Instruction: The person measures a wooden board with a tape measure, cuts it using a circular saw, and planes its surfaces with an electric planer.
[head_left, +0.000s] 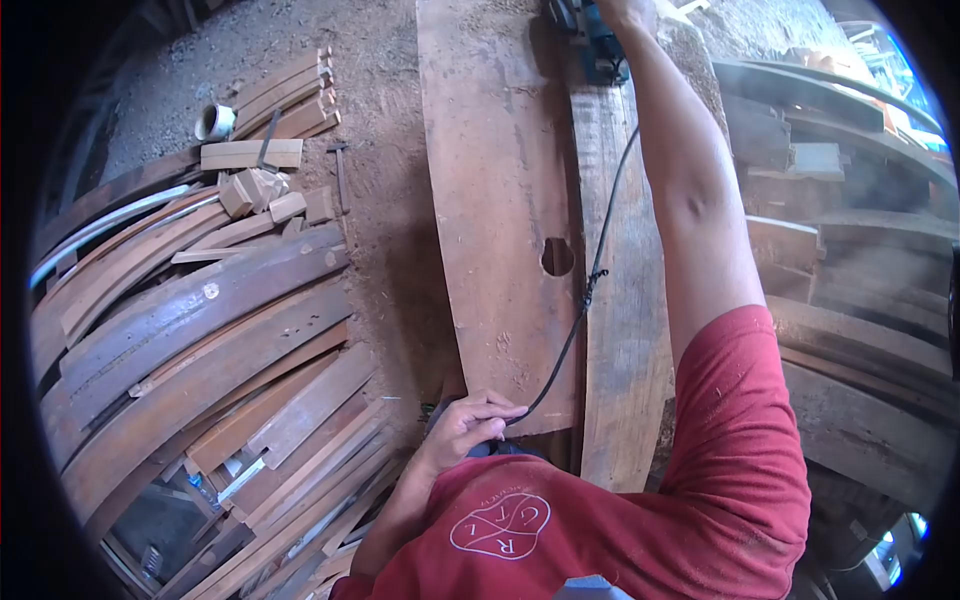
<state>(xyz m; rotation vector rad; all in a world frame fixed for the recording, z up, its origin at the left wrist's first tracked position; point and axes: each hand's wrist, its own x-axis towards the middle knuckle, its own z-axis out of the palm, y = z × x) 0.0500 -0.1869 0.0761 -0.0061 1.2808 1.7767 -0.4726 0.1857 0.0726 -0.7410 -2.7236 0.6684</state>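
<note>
Head view: at the upper edge of the frame, a blue power tool (604, 50) is gripped by the right hand (628, 12), which is partly cut off. Its black cord (590, 288) is pinched between thumb and fingers of the left hand (468, 425), at lower centre. A wide board (500, 200), pierced by one hole (557, 257), is laid beside a narrower plank (625, 300). Stacked timber (200, 310) is noted at left.

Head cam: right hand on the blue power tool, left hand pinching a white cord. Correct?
One error: the cord is black, not white, as the head view shows. The right hand is on the blue power tool, and the left hand pinches the cord.
</note>
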